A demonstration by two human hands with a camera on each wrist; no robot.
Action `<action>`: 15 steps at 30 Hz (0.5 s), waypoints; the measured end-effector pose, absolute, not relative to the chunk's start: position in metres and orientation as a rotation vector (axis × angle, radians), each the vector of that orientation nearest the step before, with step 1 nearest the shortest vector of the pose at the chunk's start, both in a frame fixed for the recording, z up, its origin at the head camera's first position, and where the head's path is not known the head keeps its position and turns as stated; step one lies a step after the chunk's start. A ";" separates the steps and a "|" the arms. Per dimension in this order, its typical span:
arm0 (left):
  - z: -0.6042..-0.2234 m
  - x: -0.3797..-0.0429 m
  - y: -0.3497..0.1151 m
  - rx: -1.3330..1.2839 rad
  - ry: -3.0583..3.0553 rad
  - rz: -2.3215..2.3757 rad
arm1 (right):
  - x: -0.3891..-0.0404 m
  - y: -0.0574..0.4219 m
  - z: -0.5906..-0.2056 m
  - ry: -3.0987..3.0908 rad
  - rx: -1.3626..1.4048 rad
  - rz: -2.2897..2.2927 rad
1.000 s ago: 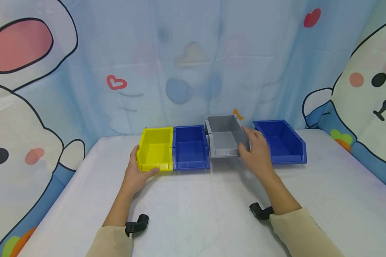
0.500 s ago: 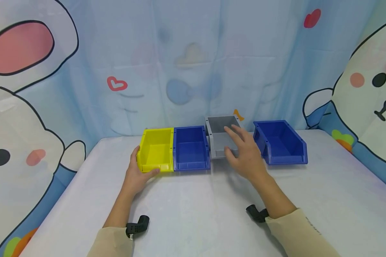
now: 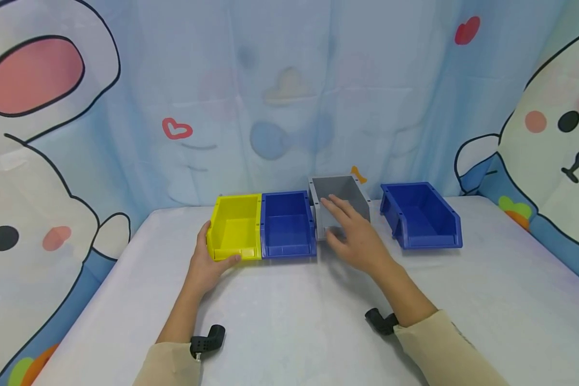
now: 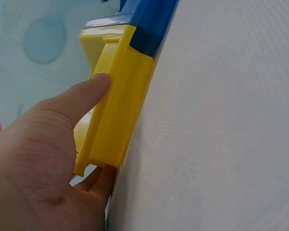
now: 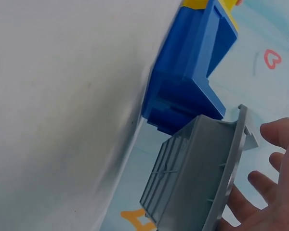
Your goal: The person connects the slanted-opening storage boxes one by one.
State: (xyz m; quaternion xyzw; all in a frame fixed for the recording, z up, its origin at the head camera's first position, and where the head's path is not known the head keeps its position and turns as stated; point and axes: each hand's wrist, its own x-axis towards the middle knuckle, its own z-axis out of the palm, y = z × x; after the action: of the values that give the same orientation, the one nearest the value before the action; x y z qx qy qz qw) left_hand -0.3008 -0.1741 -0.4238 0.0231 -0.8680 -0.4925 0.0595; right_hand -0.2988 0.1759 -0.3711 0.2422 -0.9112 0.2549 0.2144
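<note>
My left hand [image 3: 206, 268] grips the yellow bin [image 3: 236, 228] at its front left corner, thumb [image 4: 94, 89] on the front lip and fingers along the left side. A blue bin [image 3: 288, 225] stands flush against the yellow one's right side. Beside that is a grey bin [image 3: 320, 220], set further back; in the right wrist view its ribbed underside [image 5: 166, 175] shows and its edge meets the blue bin. My right hand [image 3: 359, 241] is over the grey bin's front part, fingers loosely spread, with the thumb [image 5: 279, 132] apart from the rim.
A second blue bin [image 3: 422, 217] stands separately on the right, past a gap from the grey one. White cloth [image 3: 280, 321] covers the table. A light blue printed curtain [image 3: 289, 80] hangs close behind the bins.
My right hand has let go of the grey bin's right side and moved left over its front part. My left hand keeps its grip on the yellow bin; the bins look unmoved.
</note>
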 end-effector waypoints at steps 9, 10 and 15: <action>-0.426 -0.302 -0.173 0.082 -2.639 -1.473 | -0.303 0.171 -0.372 -2.641 0.675 0.597; -0.426 -0.303 -0.173 0.082 -2.639 -1.473 | -0.303 0.171 -0.372 -2.646 0.672 0.600; -0.425 -0.302 -0.174 0.079 -2.636 -1.480 | -0.303 0.168 -0.369 -2.670 0.681 0.577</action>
State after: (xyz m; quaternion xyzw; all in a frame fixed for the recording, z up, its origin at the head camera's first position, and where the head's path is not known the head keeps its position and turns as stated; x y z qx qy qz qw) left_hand -0.3017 -0.1738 -0.4248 0.0260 -0.8702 -0.4885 0.0587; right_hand -0.3034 0.1680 -0.3695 0.2386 -0.9358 0.2024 0.1625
